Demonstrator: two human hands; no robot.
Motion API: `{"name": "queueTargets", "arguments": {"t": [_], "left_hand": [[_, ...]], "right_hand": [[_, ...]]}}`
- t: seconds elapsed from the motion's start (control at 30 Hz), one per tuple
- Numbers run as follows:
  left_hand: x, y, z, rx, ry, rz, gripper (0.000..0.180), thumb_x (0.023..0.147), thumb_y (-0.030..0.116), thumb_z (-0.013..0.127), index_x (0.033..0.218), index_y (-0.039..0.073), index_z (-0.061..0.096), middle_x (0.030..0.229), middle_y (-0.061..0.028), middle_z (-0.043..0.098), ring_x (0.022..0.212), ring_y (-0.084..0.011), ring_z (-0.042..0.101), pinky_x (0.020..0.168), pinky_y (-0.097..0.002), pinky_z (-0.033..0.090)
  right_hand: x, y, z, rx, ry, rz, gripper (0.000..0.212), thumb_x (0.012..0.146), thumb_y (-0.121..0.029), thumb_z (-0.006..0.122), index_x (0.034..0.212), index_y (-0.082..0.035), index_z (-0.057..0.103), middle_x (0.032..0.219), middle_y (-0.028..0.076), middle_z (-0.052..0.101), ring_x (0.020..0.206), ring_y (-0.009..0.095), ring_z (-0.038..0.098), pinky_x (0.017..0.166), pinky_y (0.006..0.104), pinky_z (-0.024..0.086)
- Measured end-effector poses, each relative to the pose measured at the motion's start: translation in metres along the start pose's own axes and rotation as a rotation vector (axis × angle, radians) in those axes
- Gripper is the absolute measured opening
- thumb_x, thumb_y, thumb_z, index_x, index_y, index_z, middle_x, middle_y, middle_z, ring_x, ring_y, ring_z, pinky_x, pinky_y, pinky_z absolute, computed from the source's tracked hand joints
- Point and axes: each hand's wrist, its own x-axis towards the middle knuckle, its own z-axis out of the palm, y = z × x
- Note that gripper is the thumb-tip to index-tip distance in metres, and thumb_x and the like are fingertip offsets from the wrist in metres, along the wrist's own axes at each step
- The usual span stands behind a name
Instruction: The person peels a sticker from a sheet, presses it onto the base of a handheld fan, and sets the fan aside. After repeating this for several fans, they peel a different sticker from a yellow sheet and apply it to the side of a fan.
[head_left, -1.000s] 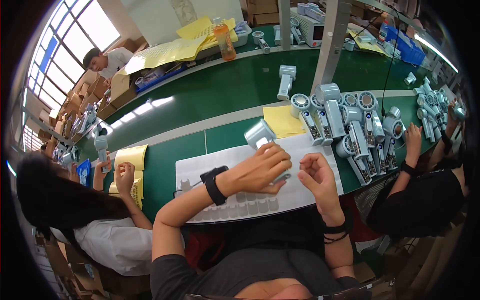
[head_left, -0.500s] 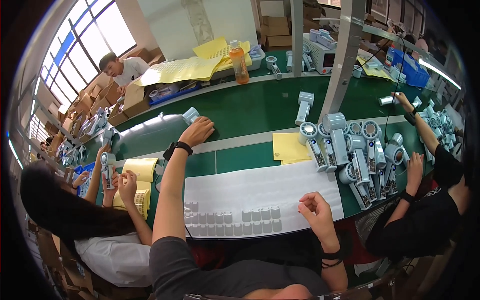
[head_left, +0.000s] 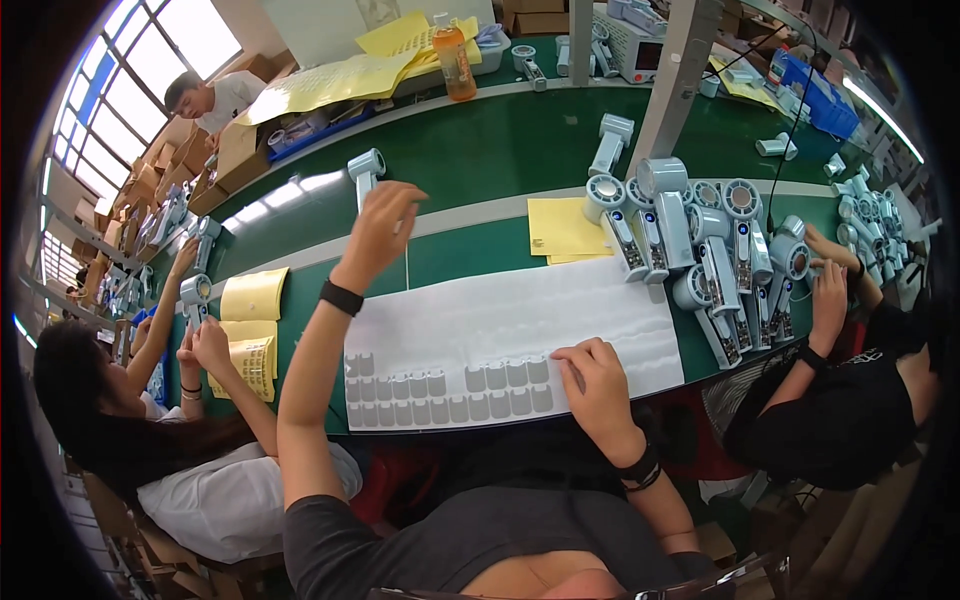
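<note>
My left hand [head_left: 382, 228] is raised over the far side of the bench, fingers loosely stretched and apart. Behind it a pale blue handheld fan [head_left: 367, 165] lies on the green surface, its handle partly covered by the hand. My right hand [head_left: 598, 392] hovers at the right end of the rows on a white sheet [head_left: 480, 325], thumb and forefinger apart, the forefinger's tip close to the last piece of the upper row. Several small grey pads [head_left: 430, 408] sit in these rows along the sheet's near edge.
Several pale blue fans with exposed circuit boards [head_left: 715, 260] are heaped right of the sheet. Yellow sheets [head_left: 565, 228] lie beside them. A metal post [head_left: 668, 95] rises behind. Co-workers sit close at left [head_left: 215, 440] and right [head_left: 840, 400]. An orange bottle [head_left: 454, 60] stands at the back.
My left hand has drawn back from the fan, which now lies with its handle toward me. My right hand has moved left to the grey pads. The view has shifted slightly.
</note>
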Motion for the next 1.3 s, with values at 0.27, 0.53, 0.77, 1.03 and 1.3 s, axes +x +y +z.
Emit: {"name": "queueTargets", "arguments": {"t": [0.27, 0.53, 0.77, 1.03, 1.3], "left_hand": [[-0.006, 0.147, 0.042, -0.335, -0.387, 0.046, 0.020, 0.087, -0.001, 0.055, 0.105, 0.004, 0.063, 0.097, -0.0126, 0.061, 0.093, -0.0327, 0.058, 0.083, -0.0411, 0.047], [-0.017, 0.149, 0.072, -0.157, -0.302, 0.090, 0.036, 0.079, -0.004, 0.054, 0.114, 0.005, 0.060, 0.092, -0.0092, 0.056, 0.087, -0.0271, 0.056, 0.078, -0.0364, 0.044], [-0.018, 0.150, 0.072, -0.107, -0.271, 0.147, 0.039, 0.079, -0.003, 0.055, 0.116, 0.005, 0.059, 0.090, -0.0072, 0.054, 0.085, -0.0243, 0.055, 0.077, -0.0353, 0.042], [-0.021, 0.149, 0.072, -0.117, -0.277, 0.143, 0.039, 0.079, -0.003, 0.055, 0.117, 0.005, 0.060, 0.091, -0.0069, 0.056, 0.087, -0.0238, 0.055, 0.078, -0.0350, 0.042], [-0.023, 0.146, 0.072, -0.139, -0.260, 0.141, 0.035, 0.079, -0.001, 0.056, 0.113, 0.005, 0.058, 0.091, -0.0080, 0.055, 0.089, -0.0236, 0.056, 0.077, -0.0354, 0.042]], "right_hand": [[-0.005, 0.004, 0.008, -0.130, 0.027, -0.107, 0.015, 0.078, -0.002, 0.065, 0.091, -0.007, 0.071, 0.084, 0.008, 0.055, 0.082, 0.027, 0.055, 0.074, 0.0386, 0.042], [-0.012, 0.004, 0.019, -0.154, 0.121, -0.150, 0.016, 0.075, -0.005, 0.067, 0.090, -0.008, 0.071, 0.087, 0.008, 0.056, 0.084, 0.027, 0.055, 0.077, 0.0382, 0.041], [-0.006, 0.010, 0.019, -0.089, 0.083, -0.109, 0.016, 0.075, -0.006, 0.068, 0.090, -0.008, 0.070, 0.090, 0.007, 0.056, 0.084, 0.027, 0.054, 0.077, 0.0375, 0.041], [-0.010, 0.004, 0.023, -0.161, 0.124, -0.124, 0.013, 0.076, -0.008, 0.070, 0.089, -0.009, 0.069, 0.092, 0.006, 0.057, 0.084, 0.026, 0.054, 0.077, 0.0361, 0.040], [-0.012, 0.000, 0.027, -0.147, 0.162, -0.073, 0.011, 0.077, -0.011, 0.073, 0.086, -0.010, 0.067, 0.092, 0.005, 0.056, 0.089, 0.025, 0.055, 0.078, 0.0383, 0.038]]}}
